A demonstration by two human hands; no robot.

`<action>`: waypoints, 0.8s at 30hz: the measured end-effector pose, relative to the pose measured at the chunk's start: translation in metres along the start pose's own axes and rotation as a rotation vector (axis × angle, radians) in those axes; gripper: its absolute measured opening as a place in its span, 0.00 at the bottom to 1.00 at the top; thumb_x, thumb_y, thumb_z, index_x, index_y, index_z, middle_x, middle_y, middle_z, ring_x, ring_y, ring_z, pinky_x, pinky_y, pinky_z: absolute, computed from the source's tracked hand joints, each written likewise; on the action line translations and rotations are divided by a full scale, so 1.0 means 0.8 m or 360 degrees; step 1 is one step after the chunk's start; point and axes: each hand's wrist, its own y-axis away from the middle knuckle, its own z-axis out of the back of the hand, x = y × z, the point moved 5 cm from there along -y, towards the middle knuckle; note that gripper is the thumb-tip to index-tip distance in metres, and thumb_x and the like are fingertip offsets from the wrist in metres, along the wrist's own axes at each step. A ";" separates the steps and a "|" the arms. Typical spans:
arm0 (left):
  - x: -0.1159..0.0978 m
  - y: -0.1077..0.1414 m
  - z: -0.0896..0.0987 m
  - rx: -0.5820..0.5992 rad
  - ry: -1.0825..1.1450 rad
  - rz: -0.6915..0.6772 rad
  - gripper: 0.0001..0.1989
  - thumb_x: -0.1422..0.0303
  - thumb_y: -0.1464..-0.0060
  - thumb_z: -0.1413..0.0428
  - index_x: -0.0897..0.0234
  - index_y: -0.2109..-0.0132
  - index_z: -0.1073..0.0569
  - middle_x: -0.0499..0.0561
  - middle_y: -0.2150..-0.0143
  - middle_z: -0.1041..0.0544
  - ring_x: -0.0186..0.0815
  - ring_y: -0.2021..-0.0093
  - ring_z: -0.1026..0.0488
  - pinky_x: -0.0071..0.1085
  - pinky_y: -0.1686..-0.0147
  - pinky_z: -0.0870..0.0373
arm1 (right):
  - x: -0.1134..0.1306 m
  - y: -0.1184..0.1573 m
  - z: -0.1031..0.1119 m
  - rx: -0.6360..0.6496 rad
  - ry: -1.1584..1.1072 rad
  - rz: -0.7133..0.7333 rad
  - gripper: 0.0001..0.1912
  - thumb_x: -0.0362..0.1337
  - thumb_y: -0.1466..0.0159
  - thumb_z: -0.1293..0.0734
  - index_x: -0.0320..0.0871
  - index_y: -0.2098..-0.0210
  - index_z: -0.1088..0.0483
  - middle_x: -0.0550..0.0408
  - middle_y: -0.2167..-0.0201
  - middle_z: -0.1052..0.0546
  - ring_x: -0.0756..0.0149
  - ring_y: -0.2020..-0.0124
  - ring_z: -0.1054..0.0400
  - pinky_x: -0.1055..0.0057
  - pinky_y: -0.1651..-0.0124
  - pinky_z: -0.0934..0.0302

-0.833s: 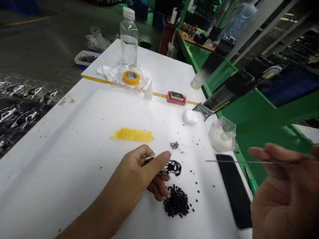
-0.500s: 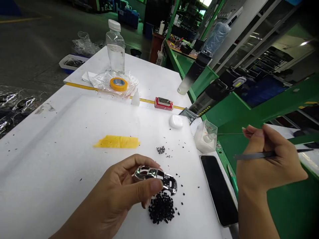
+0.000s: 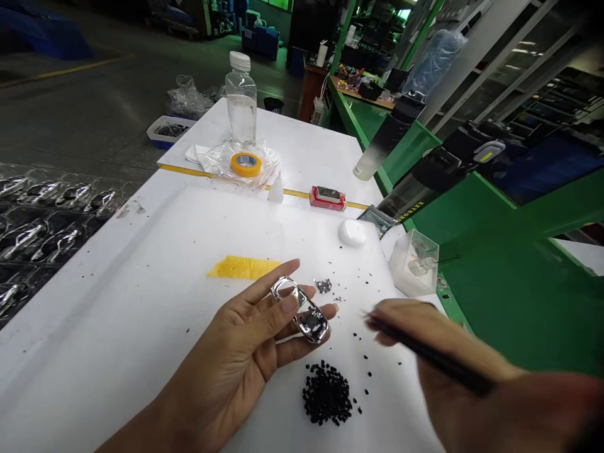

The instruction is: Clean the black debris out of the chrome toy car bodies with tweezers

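Observation:
My left hand (image 3: 231, 355) holds a chrome-plated, open-framed car-shaped shell (image 3: 302, 313) between its thumb and fingers, above the white board (image 3: 117, 314). Below that hand lies a heap of black plastic granules (image 3: 327, 393). A small cluster of grey bits (image 3: 323, 286) sits just past the shell, and loose black specks dot the board. My right hand (image 3: 453, 358), blurred by motion, grips a slim black pointed tool (image 3: 438, 355), whose tip is a little right of the shell and apart from it.
A yellow tape strip (image 3: 240, 268) lies left of the shell. Farther back stand a water bottle (image 3: 241, 104), a tape roll (image 3: 246, 164), a red box (image 3: 327, 197), a white case (image 3: 352, 232) and a clear plastic box (image 3: 414, 263). A green bench frame (image 3: 491, 277) runs along the right.
My left hand has turned the chrome shell and raised its far end. My right hand has moved left and closer, now covering the phone seen earlier.

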 end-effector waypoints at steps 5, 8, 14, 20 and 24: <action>-0.003 0.000 0.001 -0.0069 -0.0001 -0.0068 0.26 0.77 0.41 0.36 0.60 0.37 0.27 0.62 0.45 0.18 0.43 0.52 0.16 0.35 0.52 0.17 | 0.025 0.014 -0.050 0.0231 -0.0475 -0.0160 0.11 0.33 0.35 0.27 0.53 0.54 0.22 0.57 0.53 0.16 0.62 0.54 0.18 0.75 0.51 0.23; -0.004 0.001 0.000 -0.0050 -0.0020 -0.0078 0.27 0.76 0.41 0.35 0.57 0.37 0.27 0.60 0.43 0.19 0.41 0.54 0.16 0.32 0.54 0.17 | 0.026 0.020 -0.056 0.0048 -0.0647 -0.0357 0.08 0.29 0.35 0.27 0.49 0.63 0.25 0.57 0.55 0.16 0.61 0.52 0.19 0.72 0.49 0.24; -0.002 0.001 -0.001 -0.0045 -0.0025 -0.0113 0.26 0.74 0.42 0.34 0.55 0.38 0.26 0.57 0.45 0.17 0.40 0.54 0.16 0.32 0.53 0.17 | 0.032 0.029 -0.058 -0.0145 -0.0433 -0.0480 0.08 0.34 0.35 0.26 0.47 0.70 0.27 0.59 0.58 0.15 0.63 0.55 0.18 0.75 0.51 0.23; -0.002 0.003 0.000 -0.0004 -0.0046 -0.0142 0.24 0.71 0.42 0.33 0.54 0.40 0.23 0.54 0.48 0.17 0.41 0.55 0.16 0.34 0.52 0.17 | 0.032 0.019 -0.056 -0.0062 -0.0395 -0.0290 0.07 0.31 0.35 0.27 0.49 0.68 0.25 0.62 0.58 0.15 0.66 0.56 0.18 0.77 0.51 0.24; -0.002 0.003 0.000 -0.0003 -0.0058 -0.0129 0.24 0.71 0.42 0.33 0.54 0.40 0.24 0.54 0.48 0.17 0.40 0.55 0.16 0.33 0.53 0.17 | 0.030 0.018 -0.055 0.0053 -0.0366 -0.0225 0.08 0.28 0.35 0.28 0.48 0.67 0.26 0.60 0.56 0.15 0.64 0.55 0.18 0.75 0.50 0.24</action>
